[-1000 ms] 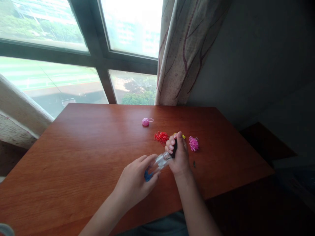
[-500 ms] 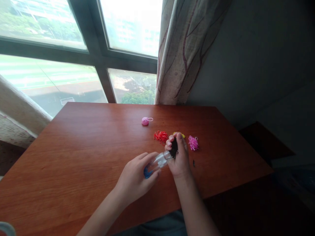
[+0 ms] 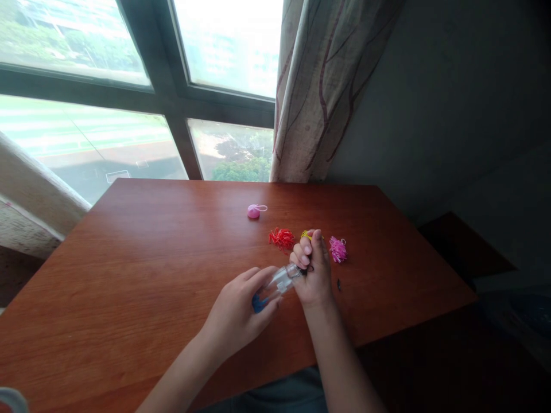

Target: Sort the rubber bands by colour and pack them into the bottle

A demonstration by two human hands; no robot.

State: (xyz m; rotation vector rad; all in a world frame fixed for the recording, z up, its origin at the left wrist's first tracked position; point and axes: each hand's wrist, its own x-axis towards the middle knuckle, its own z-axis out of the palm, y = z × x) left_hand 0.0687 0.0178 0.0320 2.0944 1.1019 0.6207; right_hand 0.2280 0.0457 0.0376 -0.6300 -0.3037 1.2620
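My left hand (image 3: 238, 304) is closed around a small clear bottle (image 3: 282, 281), which tilts with its mouth up towards the right. Something blue lies in the bottle's lower end. My right hand (image 3: 313, 267) is curled at the bottle's mouth, its fingers folded over a bunch of black rubber bands (image 3: 305, 271) that is mostly hidden. Beyond the hands, a red pile of rubber bands (image 3: 282, 238) lies to the left, yellow bands (image 3: 306, 234) show partly behind my right hand, and a pink bunch (image 3: 338, 249) sits to the right.
A pink cap with a loop (image 3: 253, 211) stands farther back on the brown wooden table (image 3: 172, 246). One small dark piece (image 3: 338, 285) lies right of my right hand. Behind the table are a window (image 3: 232, 51) and a curtain (image 3: 314, 92).
The fingers of my right hand have folded further over the black bands, so less of them shows. My left hand and the bottle have hardly moved.
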